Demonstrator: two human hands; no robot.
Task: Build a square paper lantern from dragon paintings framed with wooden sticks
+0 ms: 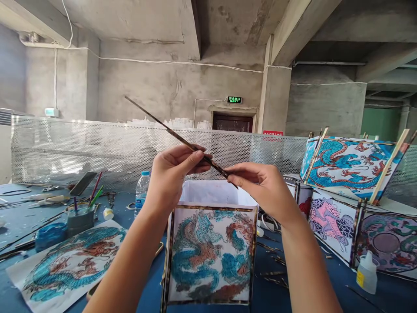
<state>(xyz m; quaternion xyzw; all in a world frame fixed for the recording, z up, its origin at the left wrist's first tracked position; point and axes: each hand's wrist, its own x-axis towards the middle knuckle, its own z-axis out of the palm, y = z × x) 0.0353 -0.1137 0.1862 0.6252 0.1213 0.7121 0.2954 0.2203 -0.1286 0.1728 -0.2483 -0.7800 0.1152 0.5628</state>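
Note:
My left hand (174,171) and my right hand (260,184) are raised in front of me, both pinching one thin dark mottled stick (156,121). The stick slants up to the left from my right fingertips. Below my hands stands a square paper lantern box (211,252) with a dragon painted in blue and brown and dark stick edges; its open top shows white paper inside.
A loose dragon painting (70,265) lies at left on the blue table (325,278), by a paint jar with brushes (80,217), a water bottle (142,191) and a phone (83,182). Finished dragon lanterns (348,163) and a glue bottle (366,271) stand right. Loose sticks are scattered. A perforated metal screen runs behind.

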